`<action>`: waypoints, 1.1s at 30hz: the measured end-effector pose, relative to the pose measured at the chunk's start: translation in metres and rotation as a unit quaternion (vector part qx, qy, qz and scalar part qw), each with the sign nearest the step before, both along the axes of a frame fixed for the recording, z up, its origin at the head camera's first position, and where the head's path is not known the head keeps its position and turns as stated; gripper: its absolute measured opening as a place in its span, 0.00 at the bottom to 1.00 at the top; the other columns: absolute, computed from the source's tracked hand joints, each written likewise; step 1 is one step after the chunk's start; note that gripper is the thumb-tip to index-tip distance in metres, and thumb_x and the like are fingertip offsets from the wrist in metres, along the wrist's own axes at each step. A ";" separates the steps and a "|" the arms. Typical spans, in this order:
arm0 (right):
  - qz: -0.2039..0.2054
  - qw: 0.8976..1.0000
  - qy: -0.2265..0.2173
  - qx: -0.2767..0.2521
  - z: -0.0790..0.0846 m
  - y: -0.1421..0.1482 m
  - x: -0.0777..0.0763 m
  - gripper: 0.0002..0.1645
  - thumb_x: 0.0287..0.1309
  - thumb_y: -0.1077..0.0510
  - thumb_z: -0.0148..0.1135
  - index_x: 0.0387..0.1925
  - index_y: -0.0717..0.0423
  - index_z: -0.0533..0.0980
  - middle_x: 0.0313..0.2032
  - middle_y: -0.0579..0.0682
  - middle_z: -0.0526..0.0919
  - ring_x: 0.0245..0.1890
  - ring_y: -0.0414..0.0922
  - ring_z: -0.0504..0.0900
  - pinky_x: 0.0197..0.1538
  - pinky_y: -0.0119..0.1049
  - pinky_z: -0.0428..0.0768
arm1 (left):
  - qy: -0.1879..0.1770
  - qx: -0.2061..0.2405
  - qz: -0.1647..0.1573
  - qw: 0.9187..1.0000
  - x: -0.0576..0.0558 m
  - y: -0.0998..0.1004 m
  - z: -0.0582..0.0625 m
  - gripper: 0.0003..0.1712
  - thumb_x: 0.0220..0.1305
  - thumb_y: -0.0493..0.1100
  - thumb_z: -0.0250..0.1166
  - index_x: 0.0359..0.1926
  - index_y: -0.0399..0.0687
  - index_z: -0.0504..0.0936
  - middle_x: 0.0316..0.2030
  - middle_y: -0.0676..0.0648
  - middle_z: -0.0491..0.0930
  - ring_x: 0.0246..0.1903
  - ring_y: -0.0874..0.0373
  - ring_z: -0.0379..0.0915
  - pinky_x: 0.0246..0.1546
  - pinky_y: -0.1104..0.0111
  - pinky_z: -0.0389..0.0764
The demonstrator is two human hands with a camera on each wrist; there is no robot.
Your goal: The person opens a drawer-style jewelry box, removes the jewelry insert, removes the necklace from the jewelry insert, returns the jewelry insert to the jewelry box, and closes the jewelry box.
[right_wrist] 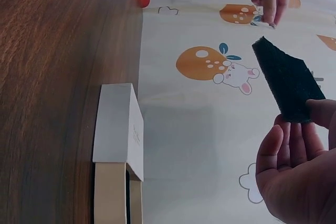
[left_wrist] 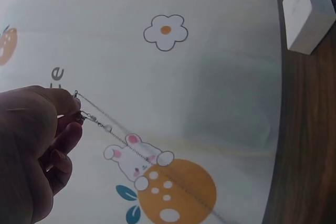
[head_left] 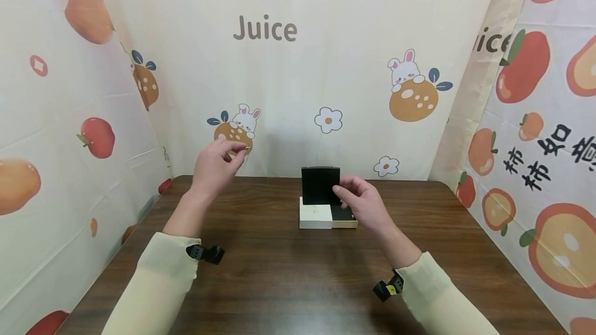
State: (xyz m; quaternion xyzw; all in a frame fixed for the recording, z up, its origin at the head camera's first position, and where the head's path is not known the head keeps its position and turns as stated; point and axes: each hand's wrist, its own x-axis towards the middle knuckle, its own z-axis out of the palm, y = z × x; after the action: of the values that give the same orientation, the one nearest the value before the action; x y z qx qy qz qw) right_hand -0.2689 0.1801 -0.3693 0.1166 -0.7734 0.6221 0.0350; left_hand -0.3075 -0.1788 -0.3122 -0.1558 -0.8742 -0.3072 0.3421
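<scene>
My left hand [head_left: 218, 165] is raised above the far left of the table, thumb and index finger pinching a thin chain necklace [left_wrist: 107, 128]. In the left wrist view the chain runs from the fingertips down to the right, its clasp end close by the fingers. My right hand [head_left: 363, 201] holds a flat black pad [head_left: 320, 185] by its right edge, between thumb and fingers. The pad stands upright just above a small white box [head_left: 315, 217]. Out of the box's right side sticks a tan drawer [right_wrist: 109, 195], whose interior looks black.
The brown wooden table [head_left: 261, 278] extends around the box. A patterned cloth backdrop [head_left: 288, 76] rises behind the table and along both sides. Each wrist bears a small black camera [head_left: 213, 254] on a strap.
</scene>
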 end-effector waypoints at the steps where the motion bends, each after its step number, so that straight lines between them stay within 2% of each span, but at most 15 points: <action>1: 0.000 1.000 0.000 -0.003 0.000 0.000 0.000 0.18 0.79 0.53 0.66 0.59 0.62 0.80 0.45 0.48 0.82 0.38 0.45 0.79 0.42 0.31 0.83 | 0.000 -0.001 0.001 1.000 0.000 -0.002 -0.002 0.10 0.72 0.38 0.74 0.51 0.41 0.94 0.38 0.40 0.88 0.32 0.48 0.79 0.33 0.64 0.79; 6: 0.001 1.000 -0.003 -0.009 -0.002 0.000 -0.002 0.18 0.79 0.53 0.66 0.59 0.62 0.80 0.46 0.47 0.82 0.39 0.46 0.79 0.43 0.31 0.84 | -0.007 -0.007 0.002 1.000 0.001 -0.008 -0.012 0.09 0.73 0.37 0.73 0.50 0.40 0.94 0.43 0.40 0.92 0.34 0.48 0.80 0.37 0.62 0.82; 11: 0.001 1.000 -0.004 -0.011 -0.002 0.000 -0.002 0.19 0.79 0.53 0.66 0.59 0.63 0.80 0.46 0.47 0.82 0.40 0.48 0.80 0.43 0.31 0.84 | -0.014 -0.011 -0.004 1.000 -0.002 -0.014 -0.023 0.08 0.73 0.37 0.73 0.49 0.41 0.94 0.42 0.41 0.92 0.34 0.48 0.80 0.37 0.61 0.82; 18: 0.000 1.000 -0.006 -0.008 -0.001 0.000 -0.002 0.18 0.79 0.53 0.66 0.59 0.62 0.80 0.45 0.47 0.82 0.37 0.45 0.79 0.41 0.31 0.82 | -0.047 -0.027 -0.002 0.999 -0.005 -0.021 -0.039 0.09 0.73 0.38 0.73 0.50 0.41 0.94 0.43 0.41 0.92 0.36 0.47 0.82 0.40 0.57 0.87; 24: 0.001 1.000 -0.005 -0.004 0.000 0.001 -0.001 0.19 0.79 0.52 0.66 0.59 0.62 0.80 0.45 0.48 0.82 0.37 0.45 0.79 0.39 0.31 0.82 | -0.110 -0.032 -0.004 0.993 -0.006 -0.026 -0.054 0.11 0.75 0.39 0.71 0.54 0.40 0.92 0.47 0.38 0.91 0.44 0.43 0.87 0.49 0.47 0.91; 29: -0.001 1.000 -0.007 0.003 0.000 0.002 -0.002 0.19 0.79 0.51 0.66 0.59 0.61 0.80 0.44 0.47 0.81 0.36 0.44 0.80 0.36 0.31 0.80 | -0.161 -0.046 0.000 0.986 -0.011 -0.032 -0.070 0.12 0.76 0.40 0.69 0.54 0.40 0.92 0.48 0.38 0.91 0.46 0.43 0.86 0.51 0.46 0.90; 33: -0.002 1.000 -0.009 0.000 0.000 0.003 -0.002 0.19 0.79 0.52 0.66 0.59 0.61 0.80 0.43 0.47 0.81 0.36 0.44 0.80 0.37 0.32 0.81 | -0.208 -0.063 -0.003 0.976 -0.017 -0.036 -0.083 0.11 0.77 0.40 0.69 0.53 0.41 0.92 0.46 0.40 0.91 0.45 0.45 0.86 0.50 0.47 0.89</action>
State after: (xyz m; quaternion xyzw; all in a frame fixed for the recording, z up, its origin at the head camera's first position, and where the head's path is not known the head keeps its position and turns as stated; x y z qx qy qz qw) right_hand -0.2714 0.1828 -0.3689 0.1096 -0.7739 0.6231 0.0291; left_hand -0.3241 -0.2152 -0.3956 -0.1122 -0.9434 -0.2784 0.1414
